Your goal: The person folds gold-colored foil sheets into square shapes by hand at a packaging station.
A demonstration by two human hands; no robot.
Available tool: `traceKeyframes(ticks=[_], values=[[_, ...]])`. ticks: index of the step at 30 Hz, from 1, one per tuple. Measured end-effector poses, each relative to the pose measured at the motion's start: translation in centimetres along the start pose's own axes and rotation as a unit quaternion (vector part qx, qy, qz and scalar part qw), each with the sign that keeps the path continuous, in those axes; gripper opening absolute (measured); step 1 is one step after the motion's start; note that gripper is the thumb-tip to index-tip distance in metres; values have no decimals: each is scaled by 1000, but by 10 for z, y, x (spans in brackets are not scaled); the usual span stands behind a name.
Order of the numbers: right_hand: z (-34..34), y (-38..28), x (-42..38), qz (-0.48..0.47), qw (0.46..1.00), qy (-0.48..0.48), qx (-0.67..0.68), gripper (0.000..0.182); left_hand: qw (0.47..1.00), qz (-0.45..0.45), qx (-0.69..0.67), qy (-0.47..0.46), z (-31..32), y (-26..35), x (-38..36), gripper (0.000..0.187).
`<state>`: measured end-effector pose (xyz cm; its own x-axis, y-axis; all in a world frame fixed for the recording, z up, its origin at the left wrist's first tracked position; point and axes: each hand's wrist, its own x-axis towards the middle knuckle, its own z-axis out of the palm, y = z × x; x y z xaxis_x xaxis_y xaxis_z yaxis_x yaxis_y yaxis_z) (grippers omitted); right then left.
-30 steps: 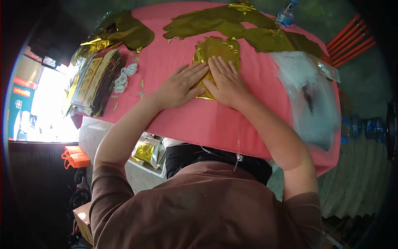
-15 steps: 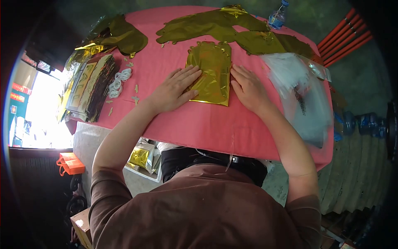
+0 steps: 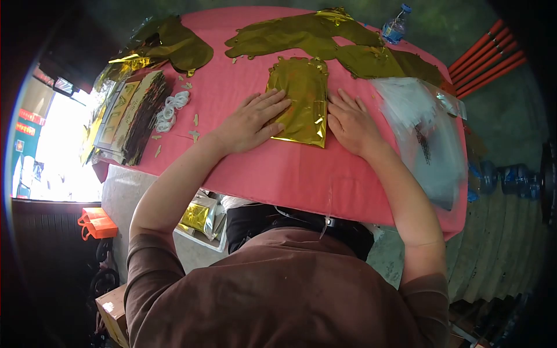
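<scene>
A folded gold foil piece [image 3: 299,101] lies flat on the pink tablecloth [image 3: 272,177] in front of me, its scalloped edge facing away. My left hand [image 3: 249,123] rests palm down with fingers stretched out, the fingertips on the foil's left side. At the foil's right edge lies my right hand [image 3: 352,123], palm down, fingers spread, close beside it. Neither hand grips anything. Beyond the foil, larger unfolded gold foil sheets [image 3: 284,36] spread along the far edge.
Stacked printed packets [image 3: 125,116] stand at the left, near white rings [image 3: 168,110] and more gold foil [image 3: 185,49]. Clear plastic bags [image 3: 420,139] cover the right side. A water bottle [image 3: 394,26] stands at the back. Below the table is a white bin [image 3: 217,243].
My right hand's fingers have spread wider beside the foil. My left hand stays on the foil's left side. The whole view has shifted slightly.
</scene>
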<state>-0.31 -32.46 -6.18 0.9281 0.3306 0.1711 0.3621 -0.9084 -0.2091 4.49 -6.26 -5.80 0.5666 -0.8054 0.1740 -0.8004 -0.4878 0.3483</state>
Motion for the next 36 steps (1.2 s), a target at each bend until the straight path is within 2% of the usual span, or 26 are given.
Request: traceKeyframes(ticks=[2, 4, 8, 10, 11, 13, 17, 19, 23, 36], values=[[1, 1, 2, 9, 1000, -13, 13, 42, 1000, 4, 10, 2, -1, 0, 0, 52], [8, 4, 6, 16, 995, 44, 92, 37, 1000, 2, 16, -1, 0, 0, 0, 51], [8, -1, 20, 44, 988, 18, 149, 32, 1000, 1, 23, 6, 0, 0, -1, 52], [24, -4, 20, 58, 982, 120, 135, 33, 1000, 0, 20, 4, 2, -1, -2, 53], [30, -3, 21, 53, 982, 121, 132, 33, 1000, -2, 21, 10, 2, 0, -2, 53], [31, -9, 23, 62, 971, 196, 121, 38, 1000, -12, 17, 1, 2, 0, -3, 54], [19, -18, 21, 59, 971, 191, 127, 42, 999, 3, 37, 36, 6, -3, -3, 54], [21, -13, 20, 47, 990, 110, 77, 45, 1000, -7, 12, 14, 3, -1, -3, 55], [27, -13, 17, 52, 983, 176, 21, 42, 1000, 11, 14, 21, 5, -2, -2, 54], [25, -11, 16, 15, 989, 148, -6, 43, 999, -2, -21, 26, 6, -7, -3, 53]])
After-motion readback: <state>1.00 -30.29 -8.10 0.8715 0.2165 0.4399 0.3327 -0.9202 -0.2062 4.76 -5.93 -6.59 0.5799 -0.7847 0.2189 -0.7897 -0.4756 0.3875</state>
